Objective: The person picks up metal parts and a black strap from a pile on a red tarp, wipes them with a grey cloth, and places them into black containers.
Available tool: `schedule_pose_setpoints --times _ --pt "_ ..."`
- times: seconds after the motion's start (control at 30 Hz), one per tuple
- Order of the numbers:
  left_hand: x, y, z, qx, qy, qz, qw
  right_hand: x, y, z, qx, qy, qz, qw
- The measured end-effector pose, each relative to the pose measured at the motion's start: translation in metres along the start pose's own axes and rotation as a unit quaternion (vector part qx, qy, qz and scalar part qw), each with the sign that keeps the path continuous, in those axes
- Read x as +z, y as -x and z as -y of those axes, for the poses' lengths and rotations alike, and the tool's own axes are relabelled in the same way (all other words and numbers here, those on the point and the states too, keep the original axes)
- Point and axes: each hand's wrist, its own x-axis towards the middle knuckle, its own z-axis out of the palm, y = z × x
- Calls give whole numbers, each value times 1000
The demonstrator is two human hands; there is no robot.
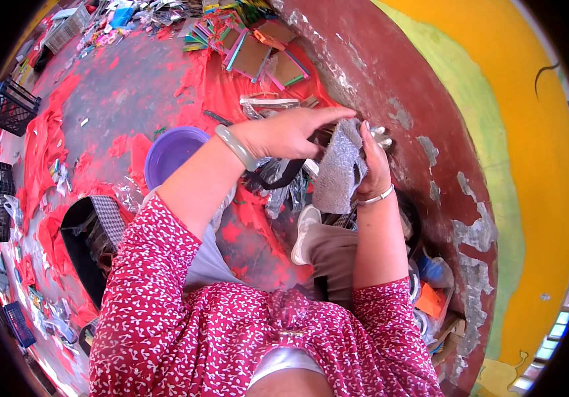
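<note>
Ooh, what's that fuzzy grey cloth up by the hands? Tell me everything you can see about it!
The grey cloth is a longish strip, speckled light and dark, with a rough, fluffy-looking surface a bit like towelling. It is bent rather than flat, with a fold at its right side. It slants, its top leaning right and its wider end downward. The right hand holds its right side; the left hand's index fingertip is at its top. Whether that fingertip presses on it, I can't tell.
</note>
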Motion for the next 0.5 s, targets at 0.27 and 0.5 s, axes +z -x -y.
schedule_pose_setpoints --times 0.27,0.5 --pt "-38 16 36 -232 15 110 966 -16 -6 31 -62 91 -125 986" --pt "-72 35 29 -262 481 -101 831 -59 1 60 -159 -83 -39 983"
